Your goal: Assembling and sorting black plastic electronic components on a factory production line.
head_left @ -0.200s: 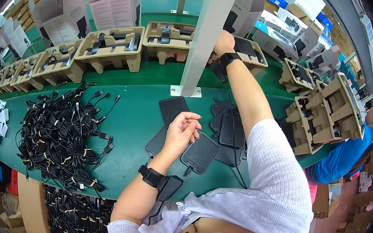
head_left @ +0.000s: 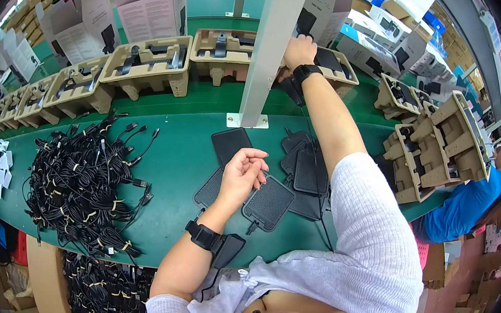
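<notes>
My left hand [head_left: 241, 177], palm turned inward and fingers loosely bent, hovers over black flat pads with nothing visible in it. A mesh-faced pad [head_left: 269, 203] with a short stub lies to its right, another mesh pad [head_left: 207, 190] partly under it, and a smooth black pad [head_left: 231, 144] beyond. More pads form a stack [head_left: 311, 174] farther right. My right arm stretches forward past a white post [head_left: 268, 53]. My right hand [head_left: 300, 53] is at a brown moulded tray [head_left: 344, 78] holding black parts; its fingertips are partly hidden.
A heap of tied black cables [head_left: 81, 180] covers the table's left part. Moulded trays [head_left: 146, 70] line the green belt [head_left: 202, 92], with open printed cartons [head_left: 149, 12] behind. Stacked trays [head_left: 443, 147] stand at right, near a person in blue [head_left: 467, 203]. A thin cable hangs from my right wrist.
My right hand has shifted very slightly at the tray, while the whole view has drifted a little. My left hand keeps its pose over the pads.
</notes>
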`<state>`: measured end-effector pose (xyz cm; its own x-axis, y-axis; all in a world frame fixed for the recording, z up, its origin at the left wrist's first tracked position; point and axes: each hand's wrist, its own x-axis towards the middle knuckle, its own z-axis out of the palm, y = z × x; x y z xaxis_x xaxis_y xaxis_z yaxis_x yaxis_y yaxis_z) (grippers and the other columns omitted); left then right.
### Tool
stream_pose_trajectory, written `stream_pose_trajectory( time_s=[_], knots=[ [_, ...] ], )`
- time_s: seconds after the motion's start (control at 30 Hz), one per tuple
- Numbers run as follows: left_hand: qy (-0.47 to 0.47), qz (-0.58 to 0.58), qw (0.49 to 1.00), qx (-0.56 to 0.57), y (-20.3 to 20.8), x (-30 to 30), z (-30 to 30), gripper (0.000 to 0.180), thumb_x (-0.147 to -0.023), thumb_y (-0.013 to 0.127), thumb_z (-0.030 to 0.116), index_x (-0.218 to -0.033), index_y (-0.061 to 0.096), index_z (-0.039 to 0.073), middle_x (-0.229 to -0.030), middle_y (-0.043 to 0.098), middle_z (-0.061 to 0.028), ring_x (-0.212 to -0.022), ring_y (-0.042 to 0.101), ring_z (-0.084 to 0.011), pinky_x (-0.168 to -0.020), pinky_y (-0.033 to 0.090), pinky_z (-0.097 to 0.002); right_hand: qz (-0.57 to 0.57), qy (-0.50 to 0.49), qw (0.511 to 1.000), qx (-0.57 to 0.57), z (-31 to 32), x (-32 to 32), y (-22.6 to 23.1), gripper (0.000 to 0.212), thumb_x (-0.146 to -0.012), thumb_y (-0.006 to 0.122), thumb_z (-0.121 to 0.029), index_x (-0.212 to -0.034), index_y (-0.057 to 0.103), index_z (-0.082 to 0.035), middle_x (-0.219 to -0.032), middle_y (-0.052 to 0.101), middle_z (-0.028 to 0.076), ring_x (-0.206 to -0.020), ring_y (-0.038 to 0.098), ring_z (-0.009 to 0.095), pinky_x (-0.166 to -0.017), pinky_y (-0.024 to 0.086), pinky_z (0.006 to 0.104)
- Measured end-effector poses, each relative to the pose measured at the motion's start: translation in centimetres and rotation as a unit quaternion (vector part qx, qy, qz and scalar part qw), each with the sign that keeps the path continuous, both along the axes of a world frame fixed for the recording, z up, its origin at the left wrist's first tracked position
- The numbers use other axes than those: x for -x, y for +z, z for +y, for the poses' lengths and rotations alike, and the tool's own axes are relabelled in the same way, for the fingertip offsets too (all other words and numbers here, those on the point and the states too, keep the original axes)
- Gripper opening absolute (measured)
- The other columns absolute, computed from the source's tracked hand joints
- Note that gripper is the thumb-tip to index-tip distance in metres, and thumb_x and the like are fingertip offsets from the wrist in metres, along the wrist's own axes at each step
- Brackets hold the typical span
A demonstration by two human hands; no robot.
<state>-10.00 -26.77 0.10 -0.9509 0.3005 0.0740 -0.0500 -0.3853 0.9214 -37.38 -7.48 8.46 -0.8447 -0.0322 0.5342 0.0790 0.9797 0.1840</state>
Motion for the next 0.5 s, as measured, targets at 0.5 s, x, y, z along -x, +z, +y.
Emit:
stream_pose_trajectory(
  time_s=[0.5],
  knots=[
    [-0.006,0.019,1.000,0.016,0.1,-0.4,0.6,0.015,-0.091,0.047,0.004,-0.105,0.052,0.001,-0.084,0.059,-0.0059,-0.063,0.056,-0.0079,-0.052,0.043,-0.0176,-0.076,0.055,0.996,0.012,2.5,-1.3,0.6,0.017,-0.082,0.050,-0.011,-0.096,0.055,-0.002,-0.090,0.064,0.017,-0.085,0.062,0.035,-0.074,0.050,0.0418]
  ],
)
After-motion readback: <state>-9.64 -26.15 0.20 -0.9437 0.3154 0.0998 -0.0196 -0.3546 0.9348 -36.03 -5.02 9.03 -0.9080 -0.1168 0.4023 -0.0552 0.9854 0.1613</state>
